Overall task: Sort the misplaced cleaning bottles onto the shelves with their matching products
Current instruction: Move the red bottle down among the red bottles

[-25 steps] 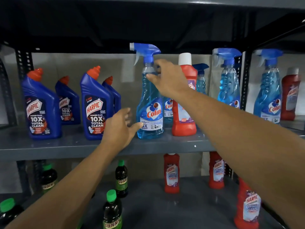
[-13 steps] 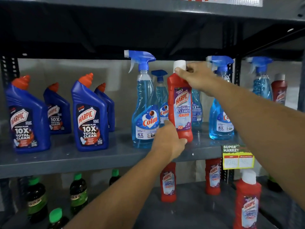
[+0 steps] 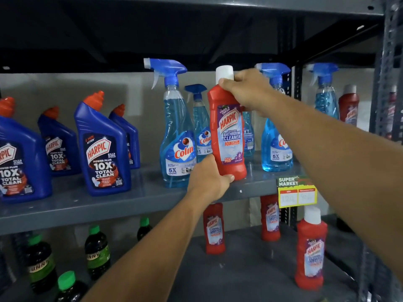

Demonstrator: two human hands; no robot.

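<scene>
On the middle shelf (image 3: 135, 199), near its front edge among the Colin spray bottles (image 3: 177, 136), the red Harpic Bathroom Cleaner bottle (image 3: 229, 131) now leans left, where half a second ago it stood nearly upright. It is glossy moulded plastic, tall and waisted, with a white cylindrical cap and a purple label. The right hand (image 3: 248, 90) pinches its neck just under the cap; the left hand (image 3: 209, 179) cups its base, thumb curled beneath. Matching red bottles (image 3: 214, 227) stand on the lower shelf (image 3: 244, 269).
</scene>
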